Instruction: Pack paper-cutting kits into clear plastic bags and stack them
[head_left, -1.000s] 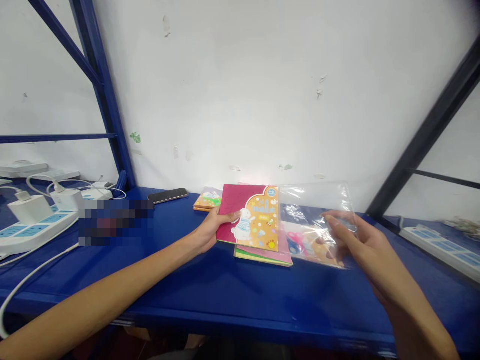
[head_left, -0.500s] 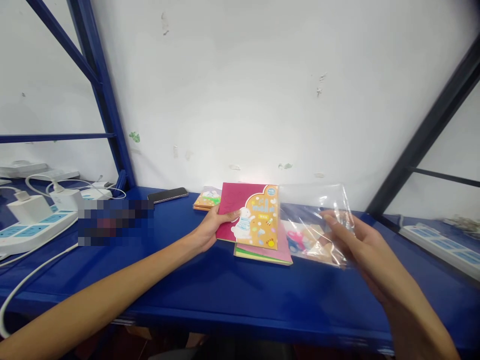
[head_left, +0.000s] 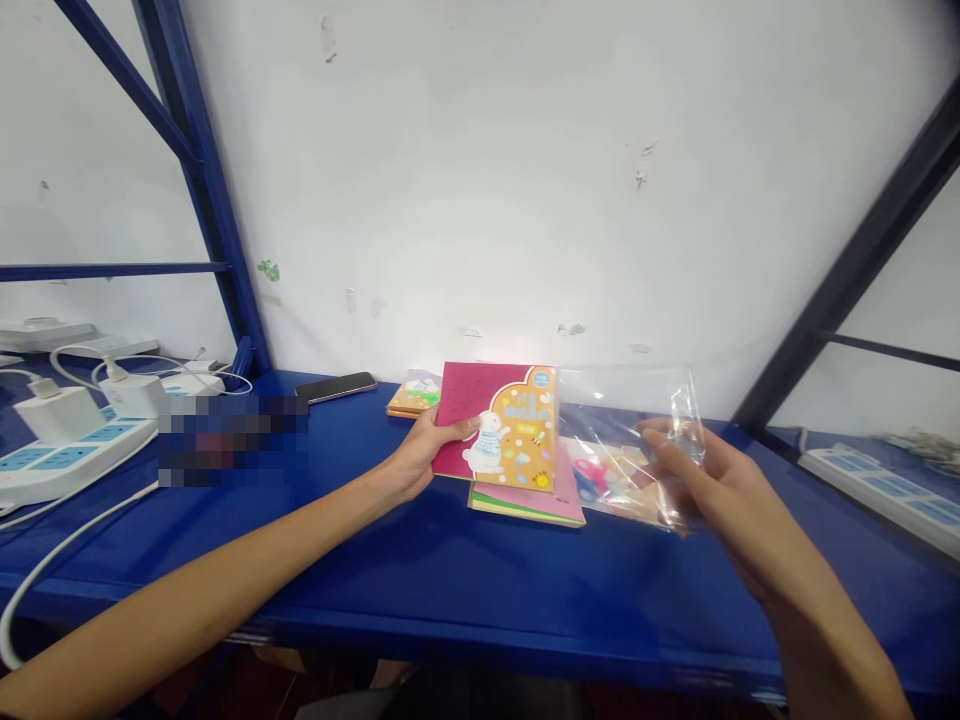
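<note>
My left hand [head_left: 427, 455] grips the lower left edge of a magenta and orange children's craft book [head_left: 510, 425] with a white rabbit on its cover, holding it tilted up. My right hand [head_left: 720, 500] pinches the upper right part of a clear plastic bag [head_left: 622, 450], close to the book. Through the crumpled plastic I see pink scissors [head_left: 592, 475] and sheets of paper. A stack of coloured paper [head_left: 525, 507] lies under the book, and a small orange booklet [head_left: 414, 396] lies behind it.
A black smartphone [head_left: 335, 387] lies on the blue shelf [head_left: 465, 600]. White chargers [head_left: 56, 415] plug into a power strip [head_left: 67, 455] at left, with white cables [head_left: 67, 550] running forward. Another power strip [head_left: 877, 490] sits at right, beyond a dark steel upright [head_left: 855, 260]. A pixelated patch covers part of the shelf.
The view has drifted slightly. The plastic bag has crumpled a little more in my right hand and sits slightly closer to the book. My left hand stays on the book.
</note>
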